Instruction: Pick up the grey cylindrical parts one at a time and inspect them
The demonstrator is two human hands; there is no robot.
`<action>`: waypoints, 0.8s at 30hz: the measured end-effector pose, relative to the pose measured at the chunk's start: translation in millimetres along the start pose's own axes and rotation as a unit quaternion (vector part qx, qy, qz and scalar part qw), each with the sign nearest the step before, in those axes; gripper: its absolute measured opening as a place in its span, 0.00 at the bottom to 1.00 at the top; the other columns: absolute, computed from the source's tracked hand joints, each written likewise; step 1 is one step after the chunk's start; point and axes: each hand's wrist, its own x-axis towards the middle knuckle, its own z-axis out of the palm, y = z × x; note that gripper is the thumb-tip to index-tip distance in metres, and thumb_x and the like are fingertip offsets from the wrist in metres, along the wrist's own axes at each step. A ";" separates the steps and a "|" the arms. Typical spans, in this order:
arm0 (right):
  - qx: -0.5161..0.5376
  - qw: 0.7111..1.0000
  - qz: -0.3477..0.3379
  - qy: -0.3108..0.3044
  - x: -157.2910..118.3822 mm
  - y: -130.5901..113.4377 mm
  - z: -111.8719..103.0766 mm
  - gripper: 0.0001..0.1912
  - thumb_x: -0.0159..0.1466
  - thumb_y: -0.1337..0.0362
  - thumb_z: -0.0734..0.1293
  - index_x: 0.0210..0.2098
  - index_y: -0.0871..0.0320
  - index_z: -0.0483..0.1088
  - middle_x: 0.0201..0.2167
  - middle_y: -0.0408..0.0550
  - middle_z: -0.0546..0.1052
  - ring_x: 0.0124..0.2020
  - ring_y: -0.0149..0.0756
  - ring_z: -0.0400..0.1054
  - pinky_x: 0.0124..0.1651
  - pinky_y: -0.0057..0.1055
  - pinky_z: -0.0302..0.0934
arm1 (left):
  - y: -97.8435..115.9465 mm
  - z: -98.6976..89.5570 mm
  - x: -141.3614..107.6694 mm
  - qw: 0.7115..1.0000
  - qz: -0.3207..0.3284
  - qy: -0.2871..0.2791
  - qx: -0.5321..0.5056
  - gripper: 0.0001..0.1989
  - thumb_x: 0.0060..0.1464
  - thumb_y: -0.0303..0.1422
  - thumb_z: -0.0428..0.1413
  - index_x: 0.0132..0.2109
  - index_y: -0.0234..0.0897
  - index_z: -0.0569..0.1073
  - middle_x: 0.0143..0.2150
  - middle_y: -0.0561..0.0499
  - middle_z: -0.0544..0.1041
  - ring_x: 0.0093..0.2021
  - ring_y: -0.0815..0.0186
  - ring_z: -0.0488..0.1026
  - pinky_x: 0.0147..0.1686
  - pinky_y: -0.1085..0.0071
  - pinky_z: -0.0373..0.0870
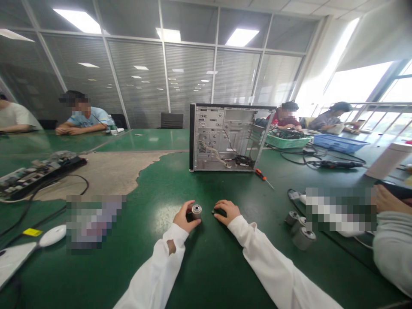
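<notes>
My left hand is wrapped around a silver metal cylinder that looks like a small electric motor, upright with its round end facing up. A short way to the right, my right hand pinches a tiny dark part between thumb and fingertips, too small to name. The two hands are apart, low over the green table. Three similar motors stand together to the right of my right arm.
An opened computer case stands ahead, a screwdriver beside it. Left are a power strip with cables and a white mouse. Green and blue baskets sit at the back right. A person's sleeve is close on the right.
</notes>
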 end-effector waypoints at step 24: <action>0.162 0.980 -0.016 0.114 -31.6 -61.4 6.3 0.28 0.48 0.66 0.63 0.49 0.57 0.55 0.39 0.50 0.67 0.27 0.31 0.64 0.28 0.29 0.61 | 5.3 -12.7 1.2 1.000 0.016 0.007 -0.011 0.16 0.40 0.22 0.47 0.40 0.36 0.66 0.36 0.49 0.74 0.38 0.65 0.71 0.42 0.64 0.64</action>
